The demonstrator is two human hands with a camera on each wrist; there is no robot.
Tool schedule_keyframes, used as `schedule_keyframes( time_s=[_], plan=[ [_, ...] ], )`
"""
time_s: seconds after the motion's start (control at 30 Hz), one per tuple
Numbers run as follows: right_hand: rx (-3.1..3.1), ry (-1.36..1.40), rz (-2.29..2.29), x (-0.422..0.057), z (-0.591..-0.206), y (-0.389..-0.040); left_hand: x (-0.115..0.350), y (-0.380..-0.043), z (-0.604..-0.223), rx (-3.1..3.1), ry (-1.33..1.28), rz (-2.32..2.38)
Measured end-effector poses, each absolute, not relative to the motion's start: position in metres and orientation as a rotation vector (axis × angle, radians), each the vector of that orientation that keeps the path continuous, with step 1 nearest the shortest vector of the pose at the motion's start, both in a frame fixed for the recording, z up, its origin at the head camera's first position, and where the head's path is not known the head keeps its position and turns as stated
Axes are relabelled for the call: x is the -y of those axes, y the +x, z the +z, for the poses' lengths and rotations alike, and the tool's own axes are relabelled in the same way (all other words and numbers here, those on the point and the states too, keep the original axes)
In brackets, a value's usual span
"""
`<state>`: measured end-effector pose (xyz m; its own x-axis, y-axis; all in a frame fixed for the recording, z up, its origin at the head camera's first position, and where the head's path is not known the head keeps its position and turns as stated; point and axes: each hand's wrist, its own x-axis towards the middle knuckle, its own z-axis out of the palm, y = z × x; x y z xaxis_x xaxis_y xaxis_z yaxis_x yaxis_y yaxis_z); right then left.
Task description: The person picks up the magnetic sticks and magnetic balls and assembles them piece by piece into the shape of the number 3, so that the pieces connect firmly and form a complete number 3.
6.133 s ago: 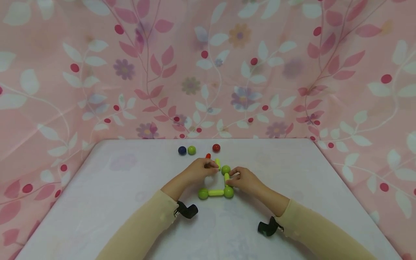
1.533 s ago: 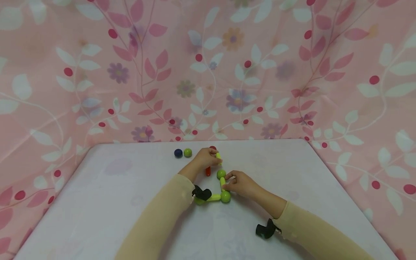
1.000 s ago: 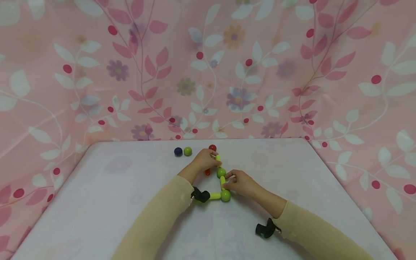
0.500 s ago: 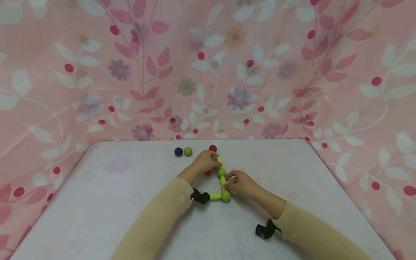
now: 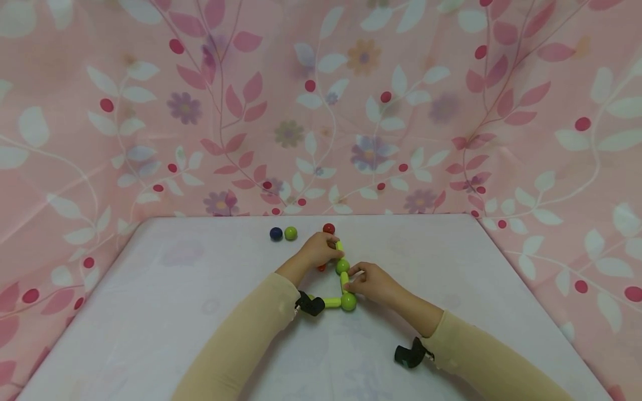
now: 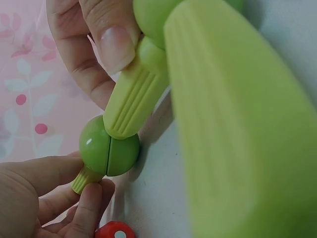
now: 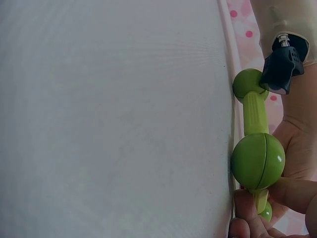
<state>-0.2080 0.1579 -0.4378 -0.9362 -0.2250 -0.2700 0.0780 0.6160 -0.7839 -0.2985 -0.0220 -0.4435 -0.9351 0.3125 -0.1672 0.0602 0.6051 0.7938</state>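
Observation:
In the head view my left hand (image 5: pixel 318 250) pinches a yellow-green toy rod (image 5: pixel 339 246) whose near end meets a green ball (image 5: pixel 343 267). The left wrist view shows these fingers (image 6: pixel 89 201) around the short rod (image 6: pixel 84 179), just beyond the ball (image 6: pixel 109 146). My right hand (image 5: pixel 371 280) grips a second rod (image 5: pixel 344 281) between that ball and a nearer green ball (image 5: pixel 348 302). From the nearer ball a third rod (image 5: pixel 332 303) runs left to another green ball (image 7: pixel 250 85), mostly hidden in the head view by the left wrist camera.
A dark blue ball (image 5: pixel 276 234), a loose green ball (image 5: pixel 291 233) and a red ball (image 5: pixel 328 229) lie near the table's far edge. Part of a red piece (image 5: pixel 322 268) shows below the left hand. The white table (image 5: pixel 441 245) backs onto a floral curtain (image 5: pixel 321 111).
Since the oldest frame my left hand has shifted forward. The rod it holds, apart from the far green ball 1.5 seconds ago, now meets it. My right hand has stayed on its rod.

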Motion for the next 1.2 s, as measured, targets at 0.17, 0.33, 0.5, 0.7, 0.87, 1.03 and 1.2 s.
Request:
schedule_keyframes(
  time_s=[0.17, 0.33, 0.5, 0.7, 0.87, 1.03, 1.2],
  plan=[
    [-2.496, -0.113, -1.236, -0.1590, -0.4383, -0.2084, 0.0210, -0.2981, -0.4431, -2.553, 0.281, 1.248],
    [-2.504, -0.113, -1.228, -0.1584, -0.4382, -0.2090, 0.0212, -0.2966, -0.4417, -2.543, 0.271, 1.264],
    [-2.510, -0.111, -1.221, -0.1580, -0.4378, -0.2088, 0.0209, -0.2949, -0.4404, -2.539, 0.270, 1.281],
    [-2.511, -0.117, -1.220, -0.1590, -0.4382, -0.2091, 0.0200, -0.2928, -0.4388, -2.545, 0.281, 1.273],
    [-2.515, -0.120, -1.215, -0.1602, -0.4393, -0.2098, 0.0203, -0.2931, -0.4408, -2.566, 0.288, 1.264],
    [-2.510, -0.121, -1.221, -0.1603, -0.4380, -0.2098, 0.0199, -0.2928, -0.4426, -2.576, 0.283, 1.276],
    [-2.502, -0.121, -1.225, -0.1591, -0.4353, -0.2096, 0.0204, -0.2909, -0.4416, -2.576, 0.265, 1.294]
  ],
)
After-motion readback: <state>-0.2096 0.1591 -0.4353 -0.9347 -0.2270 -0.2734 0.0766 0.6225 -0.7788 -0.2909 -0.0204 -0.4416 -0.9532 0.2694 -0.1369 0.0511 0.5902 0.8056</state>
